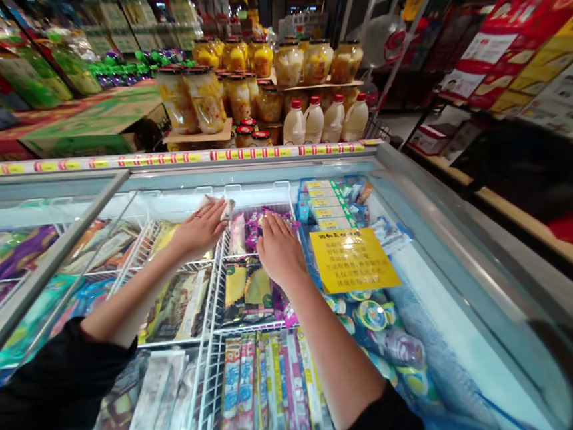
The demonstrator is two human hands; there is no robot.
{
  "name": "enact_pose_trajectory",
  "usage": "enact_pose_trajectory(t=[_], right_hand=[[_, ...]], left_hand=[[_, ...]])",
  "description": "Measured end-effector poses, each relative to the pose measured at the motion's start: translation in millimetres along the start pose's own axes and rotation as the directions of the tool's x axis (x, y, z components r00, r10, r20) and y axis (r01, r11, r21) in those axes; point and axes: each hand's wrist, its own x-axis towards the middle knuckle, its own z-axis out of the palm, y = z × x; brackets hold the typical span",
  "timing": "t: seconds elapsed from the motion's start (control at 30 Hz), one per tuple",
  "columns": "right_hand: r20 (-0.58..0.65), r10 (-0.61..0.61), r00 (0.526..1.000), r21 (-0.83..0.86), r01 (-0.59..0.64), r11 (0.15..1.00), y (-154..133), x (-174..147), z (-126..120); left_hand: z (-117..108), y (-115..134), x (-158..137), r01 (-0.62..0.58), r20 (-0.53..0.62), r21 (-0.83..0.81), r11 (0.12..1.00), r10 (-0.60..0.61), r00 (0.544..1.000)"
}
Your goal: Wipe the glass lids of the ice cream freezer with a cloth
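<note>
My left hand (201,229) reaches over the chest freezer, its fingers together and laid over a crumpled whitish cloth (226,208) that pokes out past the fingertips. To its right, my right hand (280,247) lies flat with fingers stretched forward and nothing held. It is above purple packets (253,226) in a white wire basket (218,288); I cannot tell whether it rests on a glass lid or on the packets. Nearer me are black-and-yellow packets (247,289), with a row of slim ice pop packets (266,384) below them.
A yellow sign (355,260) lies right of my right hand, with several tubs (373,316) under it. The metal lid frame (69,254) crosses at left. Jars (204,102) and white bottles (314,120) stand behind the freezer's price-tagged rim (171,158).
</note>
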Motion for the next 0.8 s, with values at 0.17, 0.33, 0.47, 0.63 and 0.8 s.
enact_pose_trajectory(t=[0.17, 0.33, 0.47, 0.63, 0.8], right_hand=[[-0.015, -0.003, 1.0, -0.001, 0.003, 1.0, 1, 0, 0], [-0.035, -0.008, 0.999, 0.014, 0.009, 1.0, 3, 0, 5], [-0.037, -0.001, 0.999, 0.027, 0.002, 1.0, 3, 0, 5], [-0.026, -0.003, 1.0, 0.022, 0.003, 1.0, 2, -1, 3], [-0.036, 0.001, 0.999, 0.015, 0.0, 1.0, 2, -1, 2]], left_hand=[[-14, 11, 53, 0.192, 0.017, -0.038, 0.981, -0.191, 0.981], [-15, 50, 92, 0.166, -0.009, -0.067, 0.984, -0.167, 0.986], [-1, 49, 76, -0.017, -0.037, -0.067, 0.998, 0.014, 0.999], [6, -1, 55, -0.087, -0.042, 0.002, 0.996, 0.087, 0.995], [-13, -27, 93, 0.228, 0.03, -0.015, 0.974, -0.227, 0.973]])
